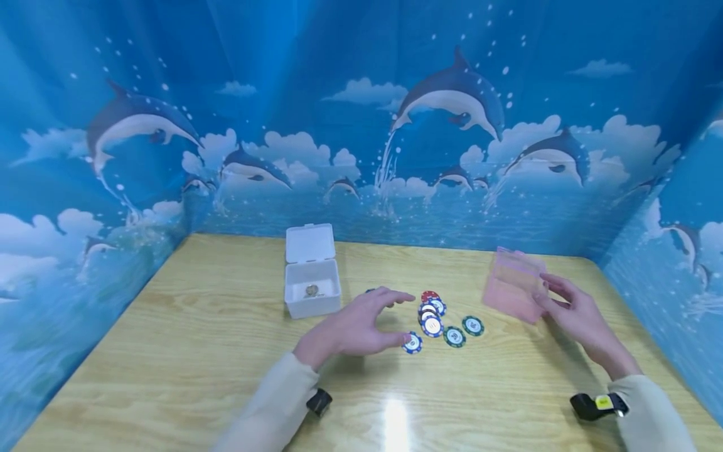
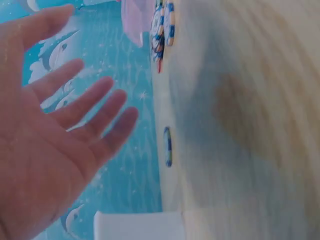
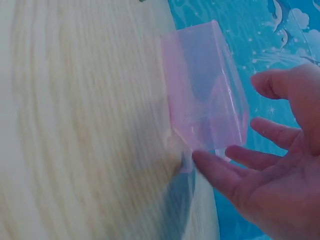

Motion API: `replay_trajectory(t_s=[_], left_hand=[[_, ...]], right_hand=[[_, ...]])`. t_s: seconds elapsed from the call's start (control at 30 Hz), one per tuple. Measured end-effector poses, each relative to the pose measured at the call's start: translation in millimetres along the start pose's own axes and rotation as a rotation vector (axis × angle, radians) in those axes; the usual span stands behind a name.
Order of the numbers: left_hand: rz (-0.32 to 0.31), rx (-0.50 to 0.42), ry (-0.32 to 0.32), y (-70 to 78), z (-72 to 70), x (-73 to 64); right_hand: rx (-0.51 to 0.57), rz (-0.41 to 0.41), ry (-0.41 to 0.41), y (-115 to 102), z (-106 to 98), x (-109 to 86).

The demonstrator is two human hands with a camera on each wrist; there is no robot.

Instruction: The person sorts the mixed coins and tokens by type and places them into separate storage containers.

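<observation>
My left hand [image 1: 367, 323] is held over the table beside a loose pile of poker chips [image 1: 432, 325], fingers spread and the palm bare in the left wrist view. Its thumb overlaps a blue-and-white chip [image 1: 413, 343] in the head view. Two green-edged chips [image 1: 454, 337] lie right of the pile, and a red chip [image 1: 430, 295] is at its far end. At the right, my right hand [image 1: 578, 320] is beside a clear pink plastic box [image 3: 205, 90]. Its fingers are loosely bent, with the fingertips right at the box's edge and nothing gripped.
A white lidded box [image 1: 312, 304] stands left of the chips, its lid [image 1: 310, 243] raised, with a few coins [image 1: 312, 290] inside. Another chip [image 2: 168, 146] lies apart, between that box and the pile. A dolphin-print curtain [image 1: 361, 125] borders the wooden table [image 1: 198, 351].
</observation>
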State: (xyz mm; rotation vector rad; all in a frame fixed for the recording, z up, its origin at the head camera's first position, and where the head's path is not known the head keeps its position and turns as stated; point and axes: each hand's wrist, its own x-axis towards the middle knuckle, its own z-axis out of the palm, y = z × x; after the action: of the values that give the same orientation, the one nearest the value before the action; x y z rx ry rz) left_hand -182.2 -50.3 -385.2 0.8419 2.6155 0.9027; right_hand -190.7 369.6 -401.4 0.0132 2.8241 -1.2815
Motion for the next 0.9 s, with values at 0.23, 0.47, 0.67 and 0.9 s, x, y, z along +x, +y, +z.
replay_trajectory(t_s=[0.23, 0.47, 0.67, 0.9], left_hand=[[0.012, 0.036, -0.062, -2.1, 11.6, 9.9], [0.003, -0.006, -0.129, -0.8, 15.6, 17.7], [-0.020, 0.018, -0.147, -2.6, 20.3, 21.0], [-0.041, 0.054, -0.138, -3.0, 24.3, 24.2]], right_hand=[[0.042, 0.005, -0.026, 7.1, 1.1, -1.8], [0.137, 0.002, -0.039, 13.3, 4.5, -8.5], [0.093, 0.017, -0.057, 11.6, 10.3, -17.1], [0.194, 0.040, -0.072, 6.6, 17.7, -23.2]])
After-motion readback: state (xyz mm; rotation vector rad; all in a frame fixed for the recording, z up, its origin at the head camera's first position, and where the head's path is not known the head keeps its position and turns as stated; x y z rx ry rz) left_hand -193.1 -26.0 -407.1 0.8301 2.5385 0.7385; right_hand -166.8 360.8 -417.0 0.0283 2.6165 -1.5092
